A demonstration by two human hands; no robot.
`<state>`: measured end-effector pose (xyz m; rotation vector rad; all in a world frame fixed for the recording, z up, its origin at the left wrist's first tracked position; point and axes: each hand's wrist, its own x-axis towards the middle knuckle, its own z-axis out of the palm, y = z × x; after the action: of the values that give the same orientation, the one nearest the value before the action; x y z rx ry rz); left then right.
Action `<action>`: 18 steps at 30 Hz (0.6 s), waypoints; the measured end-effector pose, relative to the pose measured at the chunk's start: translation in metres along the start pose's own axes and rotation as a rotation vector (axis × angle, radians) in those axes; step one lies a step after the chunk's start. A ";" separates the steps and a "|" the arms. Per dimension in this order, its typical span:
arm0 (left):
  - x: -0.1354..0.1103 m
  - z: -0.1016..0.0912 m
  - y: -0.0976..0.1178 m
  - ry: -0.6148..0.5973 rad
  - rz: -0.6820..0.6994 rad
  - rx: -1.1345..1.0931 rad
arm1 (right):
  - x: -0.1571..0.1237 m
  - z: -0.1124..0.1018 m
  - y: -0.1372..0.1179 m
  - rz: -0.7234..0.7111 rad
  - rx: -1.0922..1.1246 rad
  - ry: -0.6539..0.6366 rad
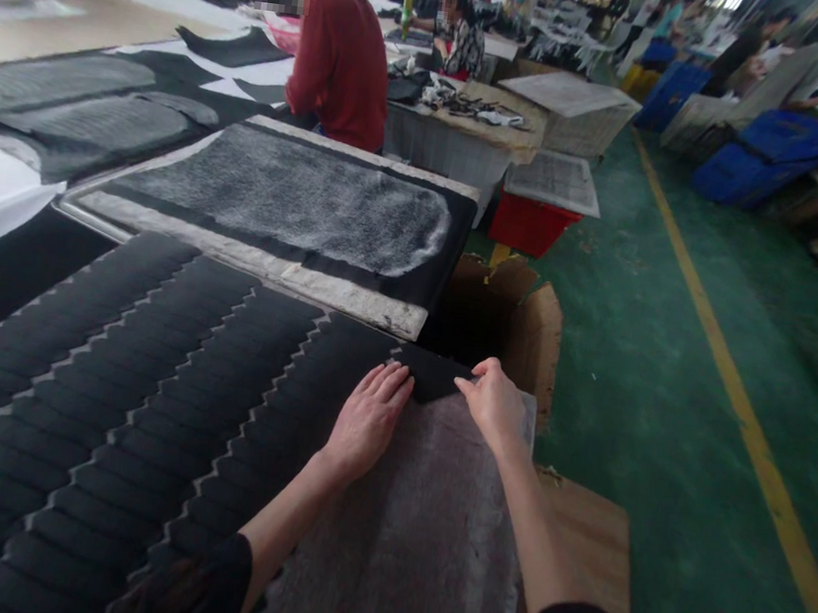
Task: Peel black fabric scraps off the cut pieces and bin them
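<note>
My left hand (367, 413) lies with its fingers stretched out on the left part of a small black fabric piece (437, 374). Between thumb and fingertips, my right hand (497, 409) pinches the right end of that piece. The piece rests at the far edge of a greyish table board (420, 517). Left of my hands, rows of overlapping black fabric pieces (234, 394) cover the board, with zigzag gaps between rows.
Beyond the rows lies a black padded board (303, 194) with whitish fuzz. Open cardboard boxes (542, 348) stand below the table's right side. A person in a red top (345, 65) works ahead. A red bin (530, 224) stands by the green aisle (639, 375).
</note>
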<state>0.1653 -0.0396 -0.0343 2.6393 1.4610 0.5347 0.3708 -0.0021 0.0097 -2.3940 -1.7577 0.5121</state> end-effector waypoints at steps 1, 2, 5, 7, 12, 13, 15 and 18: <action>0.000 -0.001 0.000 0.006 -0.007 -0.011 | -0.001 -0.001 0.003 0.012 0.009 0.008; 0.000 -0.001 0.001 -0.001 -0.014 -0.022 | -0.004 -0.002 0.006 0.011 0.017 0.021; -0.001 -0.001 0.000 0.003 -0.042 -0.074 | -0.029 -0.001 0.014 -0.016 0.051 0.092; 0.000 -0.001 -0.003 -0.002 -0.061 -0.129 | -0.064 0.000 0.014 -0.102 0.120 0.018; 0.006 -0.007 -0.017 0.029 -0.088 -0.435 | -0.188 0.009 -0.003 -0.482 0.186 -0.537; 0.007 -0.009 -0.020 0.062 -0.106 -0.532 | -0.211 0.014 -0.007 -0.515 0.167 -0.582; 0.005 -0.014 -0.024 0.148 -0.173 -0.715 | -0.249 0.026 -0.017 -0.525 0.111 -0.588; -0.008 -0.022 -0.025 0.239 -0.324 -0.897 | -0.283 0.047 -0.030 -0.550 -0.019 -0.515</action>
<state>0.1339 -0.0352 -0.0220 1.6564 1.2361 1.1548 0.2527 -0.2647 0.0303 -1.7474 -2.5023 1.0847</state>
